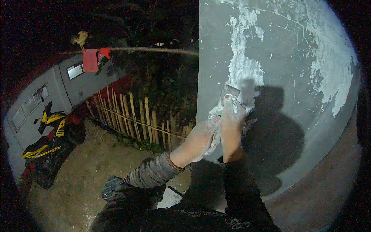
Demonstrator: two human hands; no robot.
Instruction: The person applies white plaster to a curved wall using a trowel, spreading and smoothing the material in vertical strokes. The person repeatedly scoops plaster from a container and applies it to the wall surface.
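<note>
In front of me stands a grey wall point(286, 54) with a rough vertical band of white putty point(244, 58) on it. My right hand point(232, 116) is closed around a small putty knife point(232, 91), thumb along it, its flat blade pointing up at the lower part of the band. My left hand point(203, 135) is closed just beside and below the right one, whitened with putty. Something white and lumpy shows beneath its fingers; whether that is putty or a holder for it, I cannot tell. Both hands are close to the wall, near its left edge.
Another white patch point(328, 58) covers the wall at the right. Left of the wall runs a bamboo fence point(133, 116). A yellow and black motorcycle point(50, 143) is parked on the dirt ground point(92, 166). A bird point(82, 39) perches on a pole beside a hanging red cloth point(91, 60).
</note>
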